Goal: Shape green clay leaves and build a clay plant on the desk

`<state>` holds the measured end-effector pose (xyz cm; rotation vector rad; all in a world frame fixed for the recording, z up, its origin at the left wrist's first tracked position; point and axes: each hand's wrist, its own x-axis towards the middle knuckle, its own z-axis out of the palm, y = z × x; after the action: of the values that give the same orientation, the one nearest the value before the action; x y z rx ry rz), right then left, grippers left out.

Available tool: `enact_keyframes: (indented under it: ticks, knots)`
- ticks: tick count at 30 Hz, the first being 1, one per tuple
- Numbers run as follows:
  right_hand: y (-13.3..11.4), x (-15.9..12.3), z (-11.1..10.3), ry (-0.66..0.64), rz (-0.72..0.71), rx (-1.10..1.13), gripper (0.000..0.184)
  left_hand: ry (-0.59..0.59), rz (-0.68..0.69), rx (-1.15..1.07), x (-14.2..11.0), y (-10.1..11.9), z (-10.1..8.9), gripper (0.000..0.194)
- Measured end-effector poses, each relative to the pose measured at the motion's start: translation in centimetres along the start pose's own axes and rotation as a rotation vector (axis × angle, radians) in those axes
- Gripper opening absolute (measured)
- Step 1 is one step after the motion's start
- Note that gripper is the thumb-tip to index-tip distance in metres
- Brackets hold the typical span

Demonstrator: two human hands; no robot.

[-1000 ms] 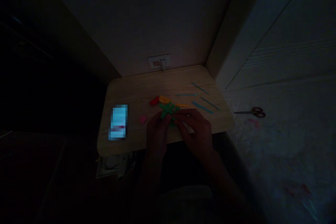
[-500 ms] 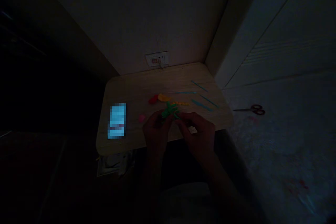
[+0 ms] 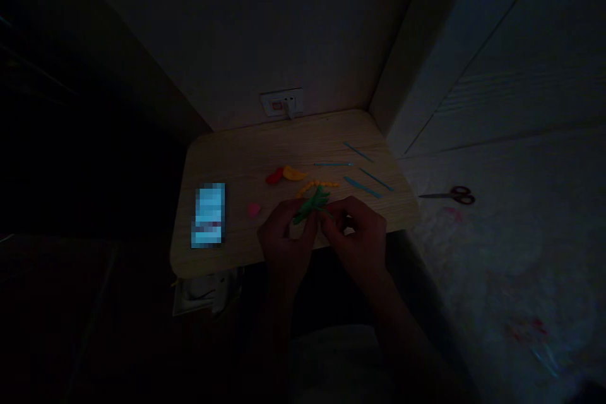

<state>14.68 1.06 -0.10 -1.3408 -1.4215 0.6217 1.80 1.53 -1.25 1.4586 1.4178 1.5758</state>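
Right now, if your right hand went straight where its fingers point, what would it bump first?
Probably the green piece in the left hand. The right hand points left at it, maybe touching already; it's too dark to tell how deep each sits.

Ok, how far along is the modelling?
Shaped and set down, so likely done: the beaded orange strip, the red piece and the tapered orange piece. In hand: the green piece, held by the left hand, right hand fingertips at its edge. Seemingly left: the plain pink lump; beyond that, I cannot tell.
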Motion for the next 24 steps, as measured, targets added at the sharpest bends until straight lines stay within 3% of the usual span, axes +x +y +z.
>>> enact_keyframes:
  ticks: [13,20,24]
  knots:
    - [-0.1,0.3,-0.7,-0.055,-0.06,-0.018,0.009,-0.074,0.242,0.183,0.4,0.2,-0.6,0.014]
    - [0.0,0.2,-0.8,0.009,-0.069,-0.103,0.005,-0.101,0.35,0.256,0.6,1.1,-0.9,0.017]
    - [-0.2,0.1,-0.7,0.058,-0.046,-0.093,0.006,-0.1,0.346,0.267,0.7,1.4,-1.0,0.011]
